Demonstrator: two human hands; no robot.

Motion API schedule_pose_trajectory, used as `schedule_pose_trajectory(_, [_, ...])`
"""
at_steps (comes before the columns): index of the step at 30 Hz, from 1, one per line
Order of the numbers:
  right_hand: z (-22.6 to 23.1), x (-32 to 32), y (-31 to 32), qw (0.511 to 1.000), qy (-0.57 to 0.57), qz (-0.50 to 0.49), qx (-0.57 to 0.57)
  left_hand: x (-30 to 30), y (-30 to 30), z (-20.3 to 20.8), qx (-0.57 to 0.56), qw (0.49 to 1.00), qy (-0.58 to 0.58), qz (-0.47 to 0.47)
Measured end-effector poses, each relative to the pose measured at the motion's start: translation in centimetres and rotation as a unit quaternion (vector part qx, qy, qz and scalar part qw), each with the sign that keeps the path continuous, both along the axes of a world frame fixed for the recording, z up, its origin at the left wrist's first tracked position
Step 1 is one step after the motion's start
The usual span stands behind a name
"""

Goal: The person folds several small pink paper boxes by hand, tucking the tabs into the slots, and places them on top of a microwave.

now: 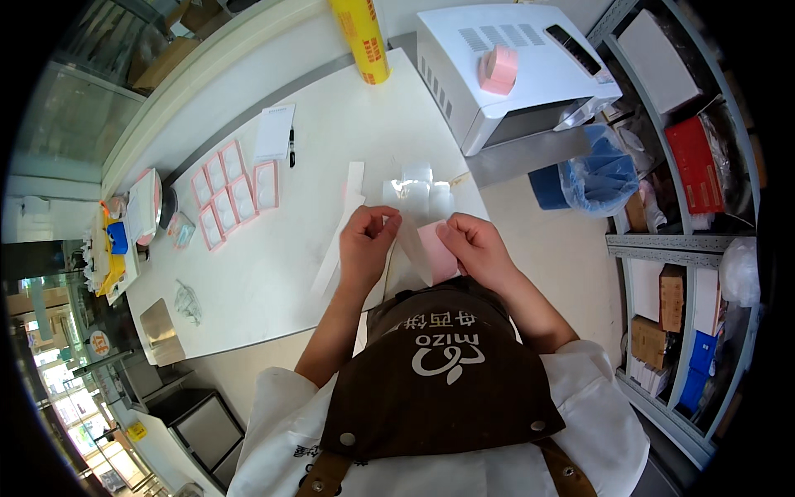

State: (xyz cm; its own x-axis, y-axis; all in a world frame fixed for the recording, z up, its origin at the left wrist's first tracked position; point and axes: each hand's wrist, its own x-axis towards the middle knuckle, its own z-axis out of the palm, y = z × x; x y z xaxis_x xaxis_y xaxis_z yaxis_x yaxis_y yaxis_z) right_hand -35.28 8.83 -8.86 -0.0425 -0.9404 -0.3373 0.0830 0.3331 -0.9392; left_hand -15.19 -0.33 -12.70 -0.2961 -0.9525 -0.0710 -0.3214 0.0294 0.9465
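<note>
My right hand (482, 253) pinches a pale pink paper piece (439, 251) by its upper right edge, just above the table's front edge. My left hand (367, 246) has its thumb and fingers pressed together on the top of a thin whitish sheet (411, 248), which curves away from the pink piece. Whether the two are still joined lower down, I cannot tell. Just beyond my hands lie clear, shiny flat plastic pieces (416, 189). A long white paper strip (352, 190) lies left of them and runs beside my left wrist.
Several pink-edged trays with round white shapes (222, 186) lie on the white table (273, 286), near a notepad (274, 132) and black pen (291, 149). A yellow roll (362, 45) stands at the back. Pink tape rolls (498, 69) sit on the white oven (489, 33). A blue-lined bin (592, 174) stands right.
</note>
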Motion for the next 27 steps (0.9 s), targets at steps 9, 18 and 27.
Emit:
schedule_pose_trajectory(9, [1.6,5.9,-2.8,0.986,-0.145,0.051,0.059,6.4,2.6,6.3,-0.161,0.984,0.049,0.065])
schedule_pose_trajectory(18, [4.2,12.3,-5.8,0.958,-0.233,0.156,0.061,13.1,3.0,9.1,-0.368,0.928,-0.005,0.053])
schedule_pose_trajectory(27, [5.7,17.3,-7.3,0.97,-0.136,0.199,-0.018,17.2,2.2,9.7,-0.375,0.925,0.003,0.068])
